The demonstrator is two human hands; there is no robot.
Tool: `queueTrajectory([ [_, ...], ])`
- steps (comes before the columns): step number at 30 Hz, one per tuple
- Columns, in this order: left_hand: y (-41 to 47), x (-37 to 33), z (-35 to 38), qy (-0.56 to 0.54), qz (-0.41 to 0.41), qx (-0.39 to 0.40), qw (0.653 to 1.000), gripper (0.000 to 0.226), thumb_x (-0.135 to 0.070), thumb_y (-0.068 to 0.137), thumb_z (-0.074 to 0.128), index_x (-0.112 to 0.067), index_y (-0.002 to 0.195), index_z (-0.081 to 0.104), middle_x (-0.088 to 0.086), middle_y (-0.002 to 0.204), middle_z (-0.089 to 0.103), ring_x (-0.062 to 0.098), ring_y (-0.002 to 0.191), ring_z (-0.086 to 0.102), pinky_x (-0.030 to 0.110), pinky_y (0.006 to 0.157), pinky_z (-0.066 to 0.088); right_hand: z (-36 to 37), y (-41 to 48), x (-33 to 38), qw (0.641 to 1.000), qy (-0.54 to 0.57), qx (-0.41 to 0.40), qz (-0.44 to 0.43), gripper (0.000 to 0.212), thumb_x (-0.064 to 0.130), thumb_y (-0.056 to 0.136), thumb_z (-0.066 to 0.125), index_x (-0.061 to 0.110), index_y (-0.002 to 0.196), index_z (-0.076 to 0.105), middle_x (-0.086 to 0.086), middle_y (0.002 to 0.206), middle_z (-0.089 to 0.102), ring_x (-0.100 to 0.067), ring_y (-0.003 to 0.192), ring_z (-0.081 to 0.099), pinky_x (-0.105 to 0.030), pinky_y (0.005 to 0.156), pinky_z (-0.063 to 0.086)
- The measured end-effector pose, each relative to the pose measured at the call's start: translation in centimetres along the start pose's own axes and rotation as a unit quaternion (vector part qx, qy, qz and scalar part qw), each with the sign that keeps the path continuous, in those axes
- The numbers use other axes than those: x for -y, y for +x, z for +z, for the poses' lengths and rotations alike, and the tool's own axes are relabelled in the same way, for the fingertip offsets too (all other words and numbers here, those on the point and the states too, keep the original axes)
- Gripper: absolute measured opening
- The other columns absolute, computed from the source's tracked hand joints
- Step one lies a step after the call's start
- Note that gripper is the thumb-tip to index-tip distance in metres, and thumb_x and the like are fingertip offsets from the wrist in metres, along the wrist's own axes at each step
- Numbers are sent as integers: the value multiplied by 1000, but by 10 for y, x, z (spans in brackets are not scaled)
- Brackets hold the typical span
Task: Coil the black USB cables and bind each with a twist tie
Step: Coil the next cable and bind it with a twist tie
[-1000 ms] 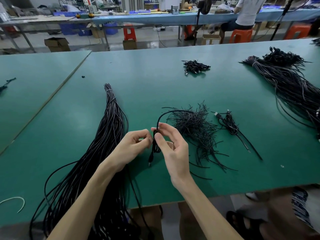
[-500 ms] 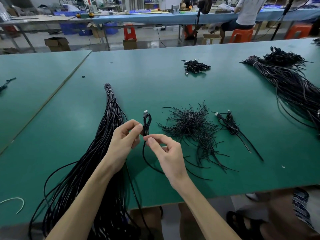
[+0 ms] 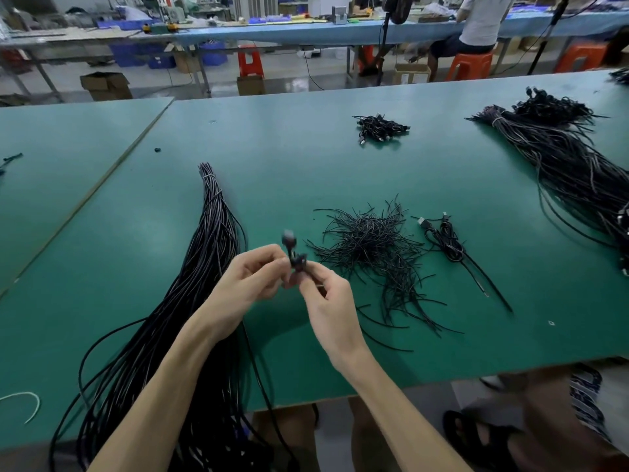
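Both hands are raised over the green table [image 3: 306,172], fingertips meeting. My left hand [image 3: 252,284] pinches the small coiled cable [image 3: 295,258] from its left side, fingers curled round it. My right hand [image 3: 328,301] pinches the same coil from below and to the right. One loop stands up above my fingertips. The coil is blurred, so I cannot tell whether a tie is on it.

Just right of my right hand, on the table: the loose pile of twist ties [image 3: 374,247]. Beyond that pile, further right: one bound cable [image 3: 449,245]. Under and left of my left forearm: the long bundle of uncoiled cables [image 3: 211,267]. Far ahead of my right hand: a small heap of finished cables [image 3: 381,126].
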State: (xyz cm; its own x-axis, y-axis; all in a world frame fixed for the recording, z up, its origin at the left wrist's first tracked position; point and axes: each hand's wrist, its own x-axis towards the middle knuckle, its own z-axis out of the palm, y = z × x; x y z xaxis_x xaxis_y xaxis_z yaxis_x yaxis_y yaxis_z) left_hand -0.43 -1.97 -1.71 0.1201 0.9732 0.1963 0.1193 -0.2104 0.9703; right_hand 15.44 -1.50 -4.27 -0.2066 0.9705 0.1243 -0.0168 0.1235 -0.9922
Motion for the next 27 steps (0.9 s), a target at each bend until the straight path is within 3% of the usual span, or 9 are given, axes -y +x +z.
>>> queueTrajectory([
  [4,-1,-2,3,41,-25,69,996,31,-21,101,56,-25,71,62,-5,62,40,9,55,30,19,51,27,0,2,1,995,95,-38,-5,35,0,105,50,16,119,78,-2,114,67,-26,121,61,-52,106,50],
  [8,-1,1,1,74,-49,78,993,32,-25,101,58,-20,70,60,-1,59,35,13,53,26,22,48,23,-4,0,4,991,123,-45,-8,40,5,101,47,23,106,83,3,114,69,-22,124,59,-42,109,48],
  [10,0,6,2,109,-53,74,990,32,-24,103,59,-17,72,60,-7,57,34,12,50,25,21,46,22,-5,-3,7,992,121,-46,-13,36,13,97,49,22,102,83,3,114,70,-21,125,57,-30,104,48],
  [12,2,10,1,119,-50,48,990,31,-25,102,59,-12,74,60,-10,56,37,10,49,25,20,44,22,-5,-5,10,992,113,-41,-23,33,18,94,50,20,102,83,1,113,69,-20,122,58,-20,94,47],
  [14,3,12,0,113,-43,8,993,30,-28,99,60,-4,79,61,-10,57,39,11,49,26,21,44,23,-6,-5,13,995,93,-25,-39,35,20,93,50,20,103,83,-3,113,63,-16,119,55,-20,92,45],
  [17,6,13,-1,108,-25,-51,993,27,-26,99,60,-12,76,62,-9,56,39,12,48,28,21,44,25,-5,-5,15,996,79,-10,-32,36,22,93,49,26,103,84,-8,109,52,-17,115,49,-20,92,43],
  [22,6,10,-1,50,-4,-135,990,29,-23,100,59,-17,71,58,0,55,38,14,46,32,20,42,30,-1,-6,14,996,65,44,-41,18,29,100,67,21,102,83,2,88,64,-4,75,53,-14,70,42],
  [27,5,5,-5,20,32,-138,990,29,-27,102,55,-13,77,56,1,56,36,20,47,31,23,46,29,0,-4,8,1000,-23,19,-6,13,24,97,72,18,104,82,7,90,68,-1,83,63,-15,78,46],
])
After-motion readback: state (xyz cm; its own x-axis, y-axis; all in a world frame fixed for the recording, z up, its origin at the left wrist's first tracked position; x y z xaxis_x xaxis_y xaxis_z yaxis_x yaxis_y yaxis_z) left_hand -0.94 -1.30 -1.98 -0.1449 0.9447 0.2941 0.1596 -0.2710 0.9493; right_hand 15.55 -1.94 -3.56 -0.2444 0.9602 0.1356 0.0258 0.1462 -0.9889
